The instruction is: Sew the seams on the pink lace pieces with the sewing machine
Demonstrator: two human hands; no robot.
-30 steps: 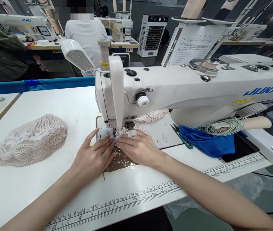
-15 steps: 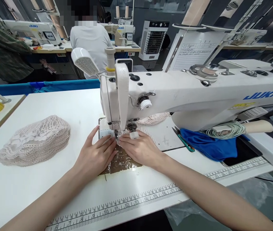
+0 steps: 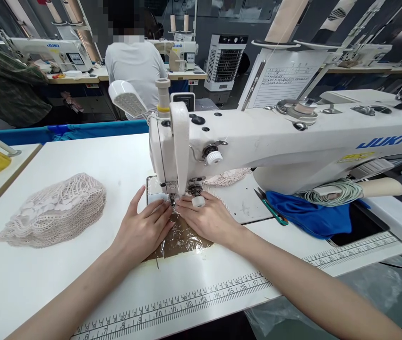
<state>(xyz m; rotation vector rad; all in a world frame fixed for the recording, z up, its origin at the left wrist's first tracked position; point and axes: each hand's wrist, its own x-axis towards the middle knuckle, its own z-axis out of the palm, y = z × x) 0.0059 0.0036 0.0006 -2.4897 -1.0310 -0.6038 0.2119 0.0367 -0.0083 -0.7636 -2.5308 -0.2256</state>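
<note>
My left hand (image 3: 143, 232) lies flat just left of the needle, thumb spread and fingertips at the presser foot (image 3: 172, 199). On the other side, my right hand (image 3: 213, 218) rests with fingers stretched toward the foot; its thumb is hidden. A piece of pale pink lace (image 3: 227, 177) shows behind the right hand, under the arm of the white sewing machine (image 3: 275, 137). What lies directly beneath the fingertips is mostly covered. Clear film over a brown plate (image 3: 186, 236) spreads below both hands.
A stack of lace pieces (image 3: 55, 210) sits at left on the white table (image 3: 123, 160). Thread snips (image 3: 271, 208), a blue cloth (image 3: 309, 215) and a phone (image 3: 367, 224) lie at right. A printed ruler (image 3: 175, 309) runs along the front edge. A person (image 3: 135, 71) sits beyond.
Both hands stay at the presser foot with almost no visible movement. The whole view has shifted slightly.
</note>
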